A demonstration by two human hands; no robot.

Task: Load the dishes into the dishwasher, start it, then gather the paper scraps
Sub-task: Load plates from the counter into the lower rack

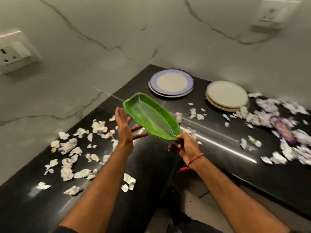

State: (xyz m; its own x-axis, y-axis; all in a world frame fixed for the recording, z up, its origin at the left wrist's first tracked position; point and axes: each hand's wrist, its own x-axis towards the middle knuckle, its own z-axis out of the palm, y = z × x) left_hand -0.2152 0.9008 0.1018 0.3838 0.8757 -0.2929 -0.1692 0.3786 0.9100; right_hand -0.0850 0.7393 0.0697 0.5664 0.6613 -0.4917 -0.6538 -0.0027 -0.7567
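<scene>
The right hand (184,145) grips the green leaf-shaped dish (151,119) by its near pointed tip only, fingers closed around that tip. The dish is held above the black table (151,165), its far end tilted up and away. The left hand (123,126) is open, fingers spread, beside the dish's left edge; contact cannot be confirmed.

Risk 1: a long dish held by one tip can pivot or slip out of the grip. Supporting it with the left hand would likely prevent this.

Risk 2: paper scraps (70,147) lie left of the dish and more lie to its right. A low sweep of the dish or a forearm could push them off the table.

Beyond the dish, the blue-rimmed plate (171,83) and the stack of white plates (226,95) rest on the table. These remain to be loaded. The dishwasher is not in view.
</scene>
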